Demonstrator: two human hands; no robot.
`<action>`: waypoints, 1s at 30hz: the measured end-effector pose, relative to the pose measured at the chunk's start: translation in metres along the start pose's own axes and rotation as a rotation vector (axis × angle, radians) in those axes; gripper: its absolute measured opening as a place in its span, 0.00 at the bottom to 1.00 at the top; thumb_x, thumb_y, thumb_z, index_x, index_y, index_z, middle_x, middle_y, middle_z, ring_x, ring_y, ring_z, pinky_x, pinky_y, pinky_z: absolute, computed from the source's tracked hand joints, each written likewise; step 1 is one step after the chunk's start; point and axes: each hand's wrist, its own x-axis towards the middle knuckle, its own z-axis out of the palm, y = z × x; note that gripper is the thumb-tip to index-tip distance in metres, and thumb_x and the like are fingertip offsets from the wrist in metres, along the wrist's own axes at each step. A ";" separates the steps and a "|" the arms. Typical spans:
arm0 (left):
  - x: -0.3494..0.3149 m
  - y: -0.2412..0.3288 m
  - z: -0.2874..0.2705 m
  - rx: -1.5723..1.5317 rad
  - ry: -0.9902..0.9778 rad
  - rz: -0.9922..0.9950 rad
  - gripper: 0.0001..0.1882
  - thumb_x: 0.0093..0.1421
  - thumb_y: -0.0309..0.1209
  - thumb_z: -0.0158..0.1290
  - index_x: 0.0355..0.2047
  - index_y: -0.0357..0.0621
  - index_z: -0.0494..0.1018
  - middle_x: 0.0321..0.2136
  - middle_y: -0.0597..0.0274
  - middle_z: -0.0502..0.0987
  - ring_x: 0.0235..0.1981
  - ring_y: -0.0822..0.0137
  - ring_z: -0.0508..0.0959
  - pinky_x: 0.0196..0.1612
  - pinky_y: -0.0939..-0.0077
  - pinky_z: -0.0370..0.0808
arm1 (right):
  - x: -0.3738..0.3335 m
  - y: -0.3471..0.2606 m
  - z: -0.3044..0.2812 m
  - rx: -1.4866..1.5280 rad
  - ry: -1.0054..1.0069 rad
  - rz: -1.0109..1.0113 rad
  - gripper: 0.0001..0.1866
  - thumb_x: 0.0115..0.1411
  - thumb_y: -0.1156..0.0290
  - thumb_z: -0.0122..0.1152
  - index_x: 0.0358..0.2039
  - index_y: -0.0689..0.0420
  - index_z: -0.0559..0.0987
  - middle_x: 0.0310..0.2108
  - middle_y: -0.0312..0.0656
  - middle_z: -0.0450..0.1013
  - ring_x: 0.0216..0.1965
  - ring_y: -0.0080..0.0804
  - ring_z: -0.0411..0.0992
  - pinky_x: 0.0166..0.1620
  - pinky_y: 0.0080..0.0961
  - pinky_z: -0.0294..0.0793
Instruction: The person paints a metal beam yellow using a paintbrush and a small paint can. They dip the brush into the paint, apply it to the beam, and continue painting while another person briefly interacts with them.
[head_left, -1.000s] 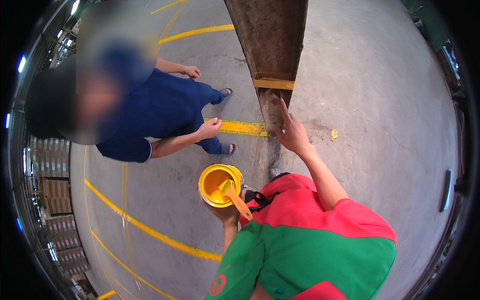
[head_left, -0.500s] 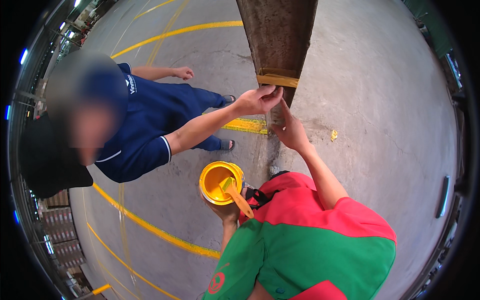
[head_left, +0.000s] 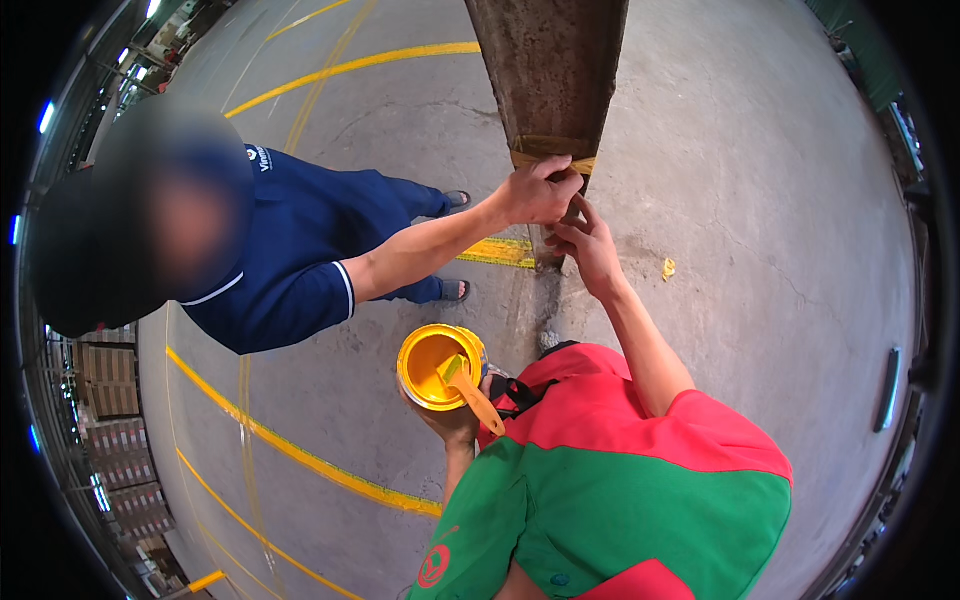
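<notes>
My left hand (head_left: 455,425) is wrapped round a round can of yellow paint (head_left: 407,388) and holds it upright in front of me. A paintbrush (head_left: 483,408) with an orange handle leans in the can, its bristles inside and its handle over the rim. My right hand (head_left: 595,255) is at the lower part of a brown steel column (head_left: 550,85), fingers apart and raised towards it. Just above my fingertips, another person's hand (head_left: 540,192) pinches at a strip of yellowish tape (head_left: 521,160) that runs across the column. My fingertips are partly hidden.
A co-worker in a dark blue shirt (head_left: 300,220) stands to the left, one arm reaching across to the column. Yellow lines (head_left: 300,455) are marked on the grey concrete floor. A crumpled yellow scrap (head_left: 668,268) lies right of the column. Stacked boxes (head_left: 120,450) stand far left.
The co-worker's hand has moved in against the tape and turned over, and that person leans slightly lower. My right hand's fingers have bent a little; the paint can stays put.
</notes>
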 end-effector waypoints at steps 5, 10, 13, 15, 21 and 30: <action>0.002 -0.002 -0.002 0.061 -0.024 0.085 0.66 0.35 0.37 0.80 0.68 0.39 0.48 0.61 0.51 0.65 0.62 0.53 0.69 0.68 0.57 0.63 | 0.000 0.005 -0.003 0.020 0.003 0.006 0.31 0.65 0.78 0.57 0.68 0.61 0.62 0.45 0.46 0.77 0.38 0.30 0.78 0.38 0.24 0.75; -0.002 0.001 -0.004 0.011 -0.005 0.000 0.67 0.35 0.37 0.80 0.69 0.40 0.47 0.61 0.51 0.65 0.62 0.54 0.69 0.68 0.56 0.62 | -0.005 0.012 -0.004 -0.061 -0.032 0.008 0.26 0.65 0.78 0.56 0.64 0.62 0.66 0.44 0.46 0.77 0.37 0.29 0.78 0.38 0.25 0.76; -0.002 0.001 -0.004 0.061 -0.018 0.056 0.67 0.35 0.37 0.80 0.69 0.40 0.47 0.61 0.51 0.65 0.62 0.54 0.69 0.68 0.57 0.62 | -0.006 0.016 -0.003 -0.009 0.000 0.033 0.24 0.65 0.78 0.56 0.62 0.61 0.69 0.43 0.45 0.79 0.36 0.28 0.78 0.38 0.24 0.76; -0.002 0.000 -0.005 0.066 -0.021 0.072 0.66 0.35 0.36 0.80 0.69 0.40 0.48 0.62 0.51 0.65 0.62 0.54 0.69 0.68 0.57 0.62 | -0.005 0.017 -0.003 0.007 0.007 0.041 0.25 0.65 0.78 0.55 0.63 0.59 0.69 0.44 0.45 0.80 0.36 0.27 0.79 0.37 0.22 0.75; -0.004 -0.001 -0.005 0.063 -0.032 0.052 0.65 0.36 0.35 0.80 0.68 0.39 0.48 0.61 0.50 0.65 0.62 0.54 0.69 0.68 0.57 0.61 | -0.003 0.017 -0.004 -0.023 -0.012 0.027 0.18 0.65 0.78 0.54 0.56 0.59 0.74 0.43 0.44 0.80 0.36 0.27 0.79 0.38 0.22 0.75; 0.000 0.002 -0.001 0.007 -0.018 0.066 0.65 0.35 0.38 0.80 0.67 0.38 0.50 0.60 0.50 0.66 0.62 0.54 0.69 0.68 0.58 0.62 | -0.004 0.022 -0.004 -0.033 -0.009 0.054 0.24 0.66 0.78 0.55 0.63 0.62 0.71 0.43 0.44 0.81 0.37 0.27 0.79 0.38 0.23 0.77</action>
